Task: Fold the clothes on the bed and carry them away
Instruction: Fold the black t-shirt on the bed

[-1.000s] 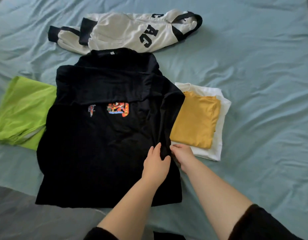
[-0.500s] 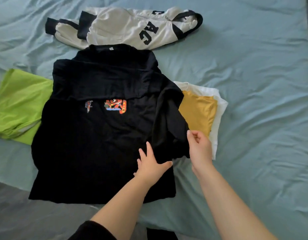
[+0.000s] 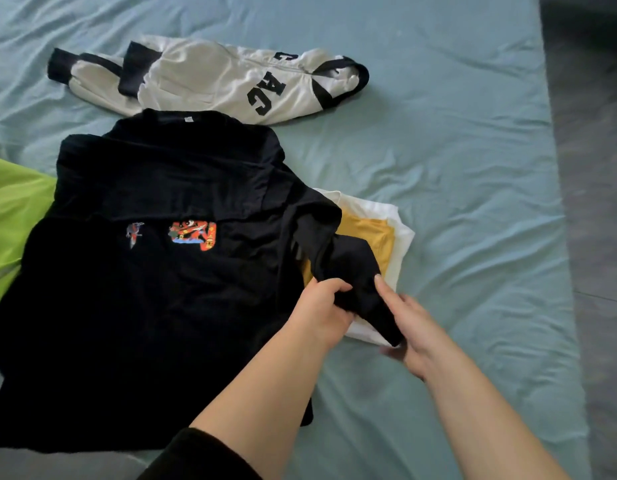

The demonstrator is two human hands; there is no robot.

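the black shirt point(image 3: 144, 306) lies spread on the bed point(image 3: 456, 168), between a green garment point(image 3: 12, 216) and a folded yellow top point(image 3: 369, 233). the left hand point(image 3: 320, 310) grips its bunched sleeve point(image 3: 355, 265) above the yellow top; the right hand point(image 3: 411, 323) pinches the sleeve's end. a white jacket point(image 3: 213, 84) lies beyond.

looks like a bedroom in a home. told by a bed point(image 3: 473, 341) under a creased pale blue sheet point(image 3: 456, 150), with clothes spread on it: black t-shirt point(image 3: 144, 306), white lettered jacket point(image 3: 213, 84), lime green garment point(image 3: 12, 216), folded yellow top point(image 3: 369, 233) on folded white one point(image 3: 402, 237). grey floor point(image 3: 598, 202) past its right edge.
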